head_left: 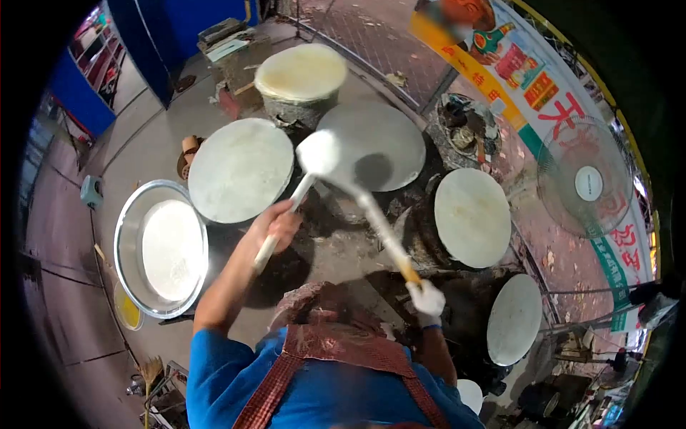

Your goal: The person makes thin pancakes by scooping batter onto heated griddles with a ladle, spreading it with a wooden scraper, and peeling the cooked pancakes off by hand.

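My left hand [282, 225] is closed around the handle of a ladle [319, 153], whose bowl looks full of white batter. The bowl hangs over the left edge of a round grey griddle [400, 139], with a dark shadow cast on the plate. In a white glove, my right hand [427, 297] grips a long pale stick [386, 236] with a tan lower end. Its far end reaches toward the ladle and is smeared by motion, so its shape is unclear. A large metal basin [128, 214] of white batter [174, 249] stands left of my left arm.
More round plates surround me: a pale griddle [243, 171] at left, a yellowish one [301, 71] behind, and two at right [473, 218] [514, 319]. A wire-cage fan [588, 184] stands before a printed banner [529, 79]. A yellow-filled bowl [128, 309] sits below the basin.
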Demonstrator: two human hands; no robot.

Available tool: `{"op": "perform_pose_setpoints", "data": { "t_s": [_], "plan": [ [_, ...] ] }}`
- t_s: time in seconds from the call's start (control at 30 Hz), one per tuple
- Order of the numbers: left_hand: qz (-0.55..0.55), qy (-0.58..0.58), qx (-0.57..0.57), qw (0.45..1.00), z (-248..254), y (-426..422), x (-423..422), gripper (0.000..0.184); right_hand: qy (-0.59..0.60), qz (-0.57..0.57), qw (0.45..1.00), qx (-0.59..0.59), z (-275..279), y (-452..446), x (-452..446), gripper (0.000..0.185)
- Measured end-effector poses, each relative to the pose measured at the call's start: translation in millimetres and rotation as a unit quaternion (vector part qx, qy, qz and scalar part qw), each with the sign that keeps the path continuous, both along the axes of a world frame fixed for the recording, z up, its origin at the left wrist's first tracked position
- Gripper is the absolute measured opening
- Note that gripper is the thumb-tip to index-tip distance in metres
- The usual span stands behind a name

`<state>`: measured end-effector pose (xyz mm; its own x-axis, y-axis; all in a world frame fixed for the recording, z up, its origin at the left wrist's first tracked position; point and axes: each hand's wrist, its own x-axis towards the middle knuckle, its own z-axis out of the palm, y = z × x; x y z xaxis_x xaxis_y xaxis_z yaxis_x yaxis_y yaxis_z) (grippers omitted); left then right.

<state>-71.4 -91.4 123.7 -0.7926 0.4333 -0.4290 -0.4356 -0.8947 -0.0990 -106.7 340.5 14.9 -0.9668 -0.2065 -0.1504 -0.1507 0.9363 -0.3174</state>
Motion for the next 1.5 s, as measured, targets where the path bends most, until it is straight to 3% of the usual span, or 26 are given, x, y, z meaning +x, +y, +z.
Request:
{"op": "perform_pose_setpoints", "data": {
  "t_s": [0.1, 0.2, 0.3, 0.4, 0.47, 0.5, 0.57, 0.63, 0.67, 0.7, 0.77, 0.83, 0.87, 0.9, 0.93, 1.03, 1.07, 1.1, 1.17, 1.2, 1.27, 1.33, 1.37, 1.4, 1.43, 1.5],
  "plan": [
    [-0.065, 0.041, -0.154, 0.985, 9, 15, -107, 0.010, 0.137, -0.082, 0.963, -0.219, 15, 3, -53, 0.033],
    [-0.132, 0.075, -0.524, 0.838, -7, 29, -206, 0.026, 0.293, -0.003, 0.918, -0.267, 45, -25, -105, 0.039],
    [-0.091, 0.107, -0.589, 0.796, -42, 55, -272, 0.040, 0.113, -0.054, 0.984, -0.128, 55, -76, -139, 0.041],
    [-0.127, 0.191, -0.775, 0.589, -167, 34, -357, 0.060, 0.039, -0.068, 0.997, 0.001, -7, -94, -185, 0.032],
    [-0.083, 0.215, -0.911, 0.342, -169, 29, -350, 0.070, 0.027, -0.135, 0.983, -0.124, 36, -95, -178, 0.030],
    [-0.060, 0.215, -0.952, 0.208, -164, 23, -342, 0.076, 0.044, -0.151, 0.952, -0.261, 5, -80, -188, 0.031],
    [-0.110, 0.201, -0.952, 0.201, -143, 15, -329, 0.078, 0.123, -0.168, 0.815, -0.541, -26, -82, -191, 0.031],
    [-0.116, 0.201, -0.951, 0.205, -144, 12, -336, 0.079, 0.065, -0.230, 0.761, -0.604, -40, -128, -203, 0.027],
    [-0.104, 0.202, -0.944, 0.238, -136, 11, -339, 0.079, 0.043, -0.223, 0.800, -0.556, -35, -148, -204, 0.028],
    [-0.092, 0.203, -0.937, 0.268, -112, 13, -342, 0.078, 0.161, -0.130, 0.899, -0.386, -94, -151, -224, 0.027],
    [-0.042, 0.190, -0.929, 0.316, -74, 6, -343, 0.076, 0.245, -0.064, 0.962, -0.105, -77, -139, -219, 0.022],
    [0.127, 0.244, -0.896, 0.348, -52, -19, -343, 0.071, 0.204, -0.116, 0.931, -0.279, -84, -141, -230, 0.025],
    [0.110, 0.245, -0.880, 0.392, -45, -33, -334, 0.071, 0.143, -0.166, 0.897, -0.384, -91, -154, -231, 0.028],
    [0.167, 0.294, -0.874, 0.350, -57, -48, -326, 0.072, 0.092, -0.223, 0.841, -0.484, -92, -170, -232, 0.031],
    [0.118, 0.295, -0.860, 0.398, -61, -58, -304, 0.072, 0.044, -0.268, 0.822, -0.500, -69, -198, -239, 0.032],
    [0.089, 0.308, -0.824, 0.467, -128, -80, -224, 0.072, -0.011, -0.257, 0.929, -0.268, 24, -205, -274, 0.031],
    [-0.114, 0.162, -0.794, 0.575, -103, -83, -181, 0.073, -0.043, -0.244, 0.950, -0.189, 28, -211, -264, 0.031],
    [-0.059, 0.199, -0.803, 0.559, -128, -91, -147, 0.072, -0.008, -0.235, 0.930, -0.282, 10, -193, -251, 0.030],
    [0.053, 0.265, -0.884, 0.383, -164, -99, -102, 0.074, 0.054, -0.257, 0.814, -0.517, -84, -157, -258, 0.026],
    [0.021, 0.222, -0.829, 0.512, -173, -101, -85, 0.074, 0.022, -0.297, 0.776, -0.556, -81, -189, -245, 0.027],
    [0.010, 0.201, -0.832, 0.516, -149, -91, -73, 0.073, -0.014, -0.323, 0.715, -0.620, -78, -249, -231, 0.029],
    [-0.035, 0.152, -0.839, 0.520, -147, -91, -72, 0.072, -0.046, -0.215, 0.810, -0.543, -51, -260, -245, 0.032],
    [-0.051, 0.152, -0.854, 0.494, -143, -93, -76, 0.073, 0.010, -0.186, 0.920, -0.343, -9, -246, -243, 0.034],
    [-0.058, 0.157, -0.863, 0.476, -142, -94, -71, 0.074, -0.024, -0.204, 0.912, -0.355, 41, -228, -231, 0.032],
    [-0.065, 0.162, -0.872, 0.457, -142, -94, -66, 0.075, -0.012, -0.179, 0.838, -0.515, -12, -194, -243, 0.030],
    [-0.028, 0.215, -0.896, 0.388, -145, -97, -73, 0.077, -0.010, -0.267, 0.770, -0.579, -31, -181, -243, 0.027]
  ]
}}
